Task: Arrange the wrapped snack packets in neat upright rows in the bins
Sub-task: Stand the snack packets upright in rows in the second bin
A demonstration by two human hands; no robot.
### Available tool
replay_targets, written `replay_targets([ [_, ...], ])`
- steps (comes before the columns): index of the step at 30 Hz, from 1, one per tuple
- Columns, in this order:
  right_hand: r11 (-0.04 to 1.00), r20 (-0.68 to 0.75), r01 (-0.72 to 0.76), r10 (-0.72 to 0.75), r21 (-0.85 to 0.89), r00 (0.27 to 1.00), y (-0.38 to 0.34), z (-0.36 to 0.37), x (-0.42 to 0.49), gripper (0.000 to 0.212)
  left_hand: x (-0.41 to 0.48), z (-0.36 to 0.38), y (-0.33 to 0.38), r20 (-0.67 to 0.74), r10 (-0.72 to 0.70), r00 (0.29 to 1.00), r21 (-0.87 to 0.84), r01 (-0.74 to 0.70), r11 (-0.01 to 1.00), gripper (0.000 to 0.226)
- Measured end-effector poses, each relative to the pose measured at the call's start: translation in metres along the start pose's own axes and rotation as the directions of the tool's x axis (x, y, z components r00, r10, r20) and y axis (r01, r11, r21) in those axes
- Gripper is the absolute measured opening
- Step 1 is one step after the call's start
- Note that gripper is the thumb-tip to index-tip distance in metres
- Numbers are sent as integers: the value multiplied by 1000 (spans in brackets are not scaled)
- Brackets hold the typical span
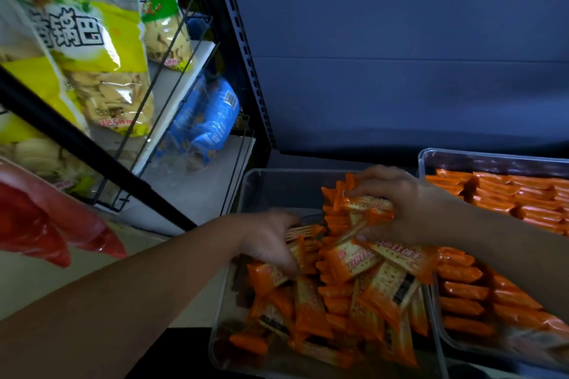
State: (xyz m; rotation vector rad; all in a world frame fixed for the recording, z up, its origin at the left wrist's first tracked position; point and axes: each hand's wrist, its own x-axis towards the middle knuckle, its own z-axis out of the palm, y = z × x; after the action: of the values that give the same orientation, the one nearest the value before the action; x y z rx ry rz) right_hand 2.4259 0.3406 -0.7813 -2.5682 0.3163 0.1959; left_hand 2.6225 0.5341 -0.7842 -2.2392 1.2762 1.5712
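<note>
A clear plastic bin in front of me holds a loose jumble of orange wrapped cracker packets. My right hand is closed over a bunch of packets at the bin's back right. My left hand reaches into the bin's left side, fingers curled around packets. A second clear bin to the right holds orange packets standing in neat rows.
A black shelf upright rises behind the bins. Wire racks at the left hold large yellow-green chip bags and a blue bag. A red bag hangs at the far left. A blue-grey back panel fills the top.
</note>
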Motion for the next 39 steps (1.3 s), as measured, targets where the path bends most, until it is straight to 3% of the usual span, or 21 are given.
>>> replay_targets([
  [2, 999, -15, 6, -6, -47, 1000, -9, -2, -2, 73, -18, 9, 1, -47, -14, 999, -80, 11, 997, 72],
  [4, 999, -54, 17, -19, -39, 998, -18, -2, -4, 69, -40, 18, 0, -148, -34, 988, -167, 9, 986, 83],
  [7, 991, -124, 16, 0, 132, 992, -39, -1, -7, 63, -69, 35, 0, -364, -41, 931, -355, -98, 930, 77],
  [9, 948, -161, -8, 62, 318, 985, -59, 1, -11, 55, -82, 50, 9, -458, -33, 888, -504, -229, 833, 74],
  [13, 787, 44, -208, 225, 581, 973, -85, 8, -32, 47, -81, 80, 37, -557, -36, 830, -653, -411, 637, 73],
  [15, 718, 117, -277, 264, 639, 957, -85, 11, -45, 44, -73, 93, 47, -568, 2, 823, -657, -455, 601, 73],
  [20, 856, 51, -286, 293, 431, 955, -79, 12, -63, 44, -53, 117, 50, -487, 81, 870, -583, -393, 711, 94],
  [24, 915, -47, -235, 264, 329, 963, -80, 8, -66, 28, -54, 106, 49, -430, 70, 900, -542, -320, 777, 115],
  [29, 933, -29, -204, 222, 295, 975, -82, 9, -52, 24, -59, 103, 35, -282, 152, 947, -635, -303, 711, 97],
  [34, 999, 8, 17, -17, 46, 1000, -79, 16, -34, 47, -53, 91, 22, -388, 88, 918, -649, -340, 680, 68],
  [37, 998, 129, 59, -56, -25, 990, -77, 19, -26, 55, -47, 72, 15, -299, 101, 949, -708, -292, 643, 33],
  [39, 995, 162, 63, -50, -78, 985, -74, 22, -22, 67, -43, 64, 12, -254, 137, 957, -723, -282, 631, 36],
])
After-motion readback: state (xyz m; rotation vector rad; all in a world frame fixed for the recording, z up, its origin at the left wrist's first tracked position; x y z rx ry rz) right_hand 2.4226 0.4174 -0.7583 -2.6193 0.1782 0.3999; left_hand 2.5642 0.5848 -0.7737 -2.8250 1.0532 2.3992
